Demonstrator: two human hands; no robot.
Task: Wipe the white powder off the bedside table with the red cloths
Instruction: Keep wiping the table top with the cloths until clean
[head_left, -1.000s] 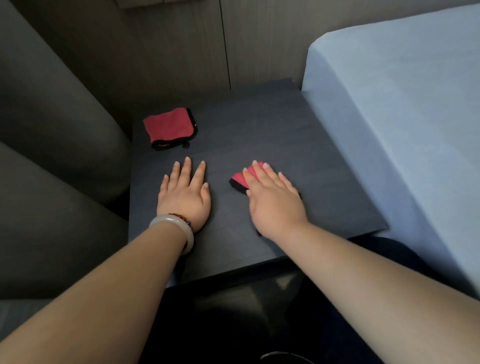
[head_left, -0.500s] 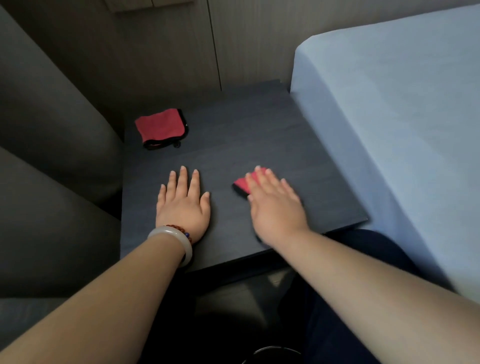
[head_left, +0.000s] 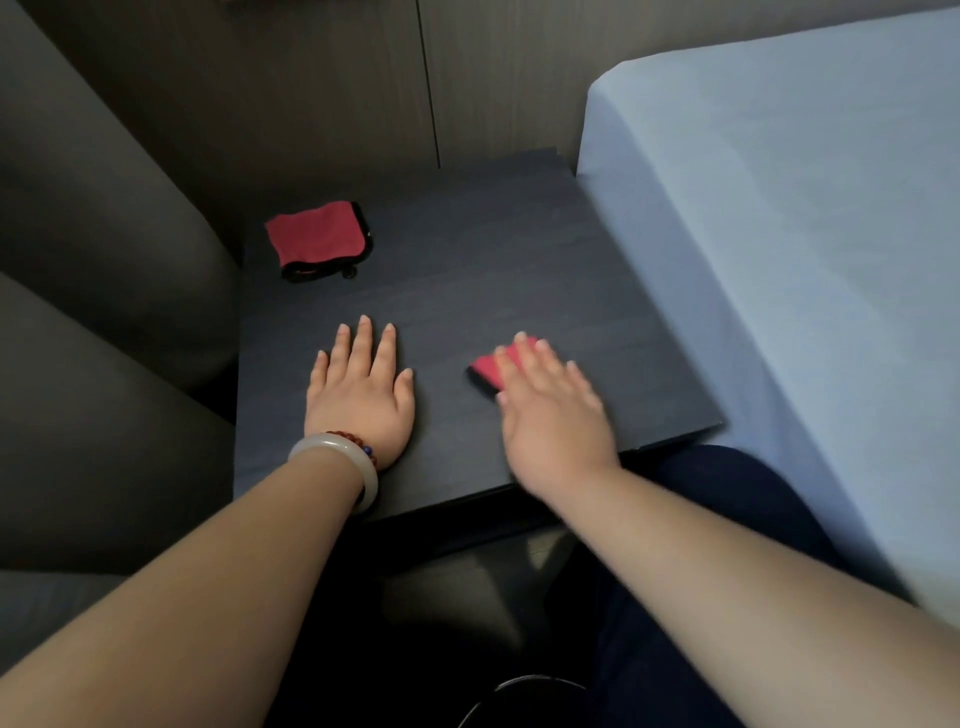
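The dark grey bedside table (head_left: 493, 280) fills the middle of the view. My right hand (head_left: 553, 410) lies flat on a folded red cloth (head_left: 488, 370) near the table's front, covering most of it; only its left corner shows. My left hand (head_left: 361, 387), with a pale bangle at the wrist, rests palm down on the bare tabletop to the left, fingers spread, holding nothing. A second folded red cloth (head_left: 318, 240) with a black edge lies at the back left corner. No white powder shows on the surface.
A bed with a light blue sheet (head_left: 779, 234) borders the table on the right. A dark grey upholstered seat (head_left: 93, 260) stands to the left. A wood-panelled wall (head_left: 337, 88) is behind. My dark-clothed leg (head_left: 701, 499) is below the table's front edge.
My right hand has slid the red cloth a little towards the table's front edge and is blurred with motion. The left hand stays flat in place. The view has shifted slightly.
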